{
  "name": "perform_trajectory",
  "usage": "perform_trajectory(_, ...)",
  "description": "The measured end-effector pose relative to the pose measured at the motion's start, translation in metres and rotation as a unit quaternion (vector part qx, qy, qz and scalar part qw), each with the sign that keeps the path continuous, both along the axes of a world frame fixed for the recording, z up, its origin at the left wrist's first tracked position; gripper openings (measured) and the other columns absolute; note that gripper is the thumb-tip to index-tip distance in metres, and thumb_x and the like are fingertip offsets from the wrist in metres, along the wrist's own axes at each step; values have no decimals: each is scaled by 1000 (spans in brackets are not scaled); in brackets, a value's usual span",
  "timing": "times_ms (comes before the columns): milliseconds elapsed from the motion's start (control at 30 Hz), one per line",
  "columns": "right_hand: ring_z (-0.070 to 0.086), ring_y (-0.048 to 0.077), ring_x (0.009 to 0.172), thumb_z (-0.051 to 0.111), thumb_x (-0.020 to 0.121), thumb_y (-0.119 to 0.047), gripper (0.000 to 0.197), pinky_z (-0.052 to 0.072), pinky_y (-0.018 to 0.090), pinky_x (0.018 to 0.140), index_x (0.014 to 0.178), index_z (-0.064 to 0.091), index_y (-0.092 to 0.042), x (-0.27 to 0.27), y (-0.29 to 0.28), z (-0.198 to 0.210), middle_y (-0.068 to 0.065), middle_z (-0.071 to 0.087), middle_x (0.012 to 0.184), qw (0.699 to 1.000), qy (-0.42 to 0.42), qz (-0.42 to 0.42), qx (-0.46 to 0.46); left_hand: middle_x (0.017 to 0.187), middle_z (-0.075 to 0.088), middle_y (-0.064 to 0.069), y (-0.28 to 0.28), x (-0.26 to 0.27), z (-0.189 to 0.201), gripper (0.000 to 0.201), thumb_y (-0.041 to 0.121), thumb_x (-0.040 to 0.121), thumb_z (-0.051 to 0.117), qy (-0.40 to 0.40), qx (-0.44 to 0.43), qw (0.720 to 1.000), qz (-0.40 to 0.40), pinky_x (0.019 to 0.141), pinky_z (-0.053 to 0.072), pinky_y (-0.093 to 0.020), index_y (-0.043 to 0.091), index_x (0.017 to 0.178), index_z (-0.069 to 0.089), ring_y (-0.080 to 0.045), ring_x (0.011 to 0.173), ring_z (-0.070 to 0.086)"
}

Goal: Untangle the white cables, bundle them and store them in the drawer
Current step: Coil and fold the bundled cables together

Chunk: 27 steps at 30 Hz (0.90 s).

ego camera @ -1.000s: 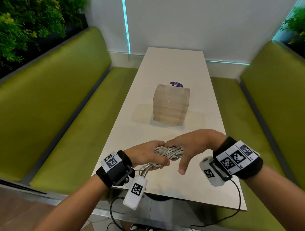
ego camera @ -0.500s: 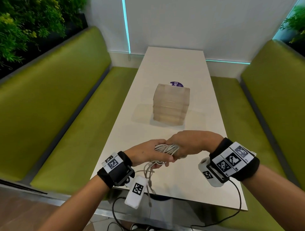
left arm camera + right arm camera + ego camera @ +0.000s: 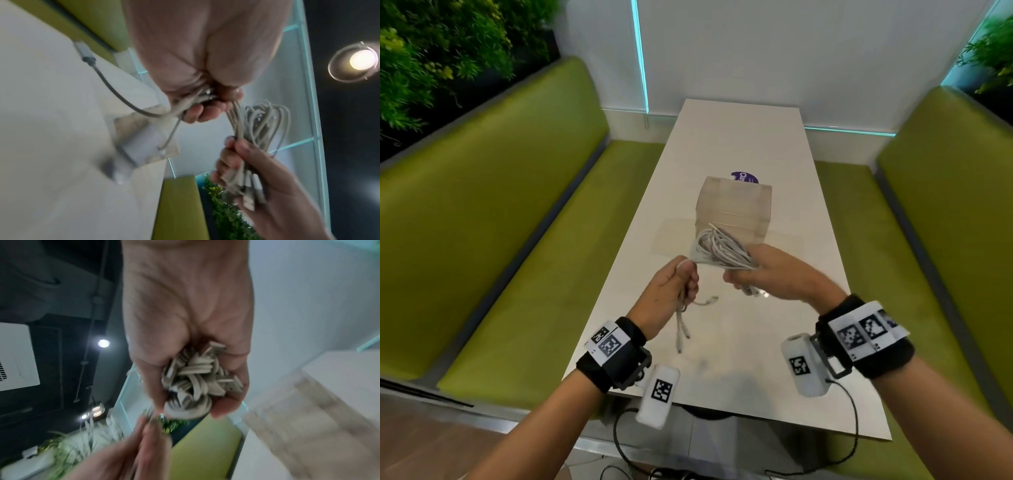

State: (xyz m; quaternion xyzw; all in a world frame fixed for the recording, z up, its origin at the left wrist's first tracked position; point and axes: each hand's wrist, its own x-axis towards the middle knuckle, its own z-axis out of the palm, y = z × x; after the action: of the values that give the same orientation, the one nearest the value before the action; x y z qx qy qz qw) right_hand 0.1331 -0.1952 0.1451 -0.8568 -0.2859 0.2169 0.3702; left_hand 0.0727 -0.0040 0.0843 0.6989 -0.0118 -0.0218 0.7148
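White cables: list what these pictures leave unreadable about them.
- How many white cables: head view, coil overlaps and right hand covers its base.
- Still tangled or not: right wrist view, blurred, fingers wrap the bundle.
- Ends in left hand: left wrist view, palm hides them.
- Drawer unit: open or shut unclear, coil in front.

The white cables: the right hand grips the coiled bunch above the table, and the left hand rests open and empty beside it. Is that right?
Not quite. The left hand is not open and empty: its fingers are curled round loose cable ends that hang below it, as the head view shows. The rest holds: the right hand grips the coiled bunch of white cables above the table.
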Motion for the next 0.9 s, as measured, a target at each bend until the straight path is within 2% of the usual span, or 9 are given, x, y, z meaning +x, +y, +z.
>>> perform_trajectory(100,57,14,59,60,87,-27,11,48,31,59,95,55,-21,-11,24,-28,-6,60,70,998,-3,-48,49,71,58,-1,-11,4,5,28,24,104,27,-12,-33,996,79,57,41,-25,6,92,45,-9,60,55)
perform_trajectory(233,62,16,75,64,80,-50,48,53,37,72,116,47,-25,-16,40,-44,-4,65,91,997,14,-74,26,79,61,-5,-16,5,7,18,23,104,29,11,-125,986,110,51,47,-24,15,114,40,-8,59,59)
perform_trajectory(333,62,17,84,73,71,-54,66,53,33,74,120,44,-20,-17,45,-42,-5,62,97,997,19,-71,2,95,71,-1,-15,8,10,27,23,104,30,41,-206,971,116,64,57,-26,26,123,48,-13,81,69)
perform_trajectory(500,60,18,72,74,76,-32,22,49,32,64,88,61,-19,-16,54,-46,3,65,83,994,-8,-81,75,121,65,-5,-18,9,17,34,28,104,26,52,-236,962,124,85,53,-32,24,120,56,-16,105,63)
perform_trajectory(600,61,15,79,70,80,-22,13,56,34,67,89,64,-16,-17,54,-43,7,60,98,990,-2,-88,106,130,59,-14,-15,8,23,39,36,101,28,47,-235,965,109,97,47,-38,18,125,53,-26,117,57)
perform_trajectory(700,66,22,69,66,81,-14,14,57,40,68,91,64,-5,-18,53,-38,10,69,79,990,57,-76,105,123,63,-12,-12,5,27,66,71,75,50,34,-178,982,55,78,55,-35,26,124,53,-24,106,62)
perform_trajectory(733,65,23,69,65,80,-11,14,57,38,64,92,64,-5,-18,53,-38,10,69,78,989,73,-72,104,118,64,-10,-12,4,28,72,71,64,65,25,-150,988,41,72,56,-35,31,122,52,-20,99,65)
perform_trajectory(800,63,20,69,64,77,-3,23,52,29,57,100,62,-6,-19,56,-37,10,66,81,986,103,-57,119,110,66,-10,-13,4,27,71,40,61,85,13,-132,990,49,72,57,-32,32,123,51,-14,90,67)
perform_trajectory(900,59,17,65,63,76,-3,31,50,29,57,106,59,-9,-20,61,-35,6,63,77,986,118,-46,109,86,71,6,-15,7,27,51,3,78,73,10,-143,984,109,71,56,-25,17,124,56,-7,80,67)
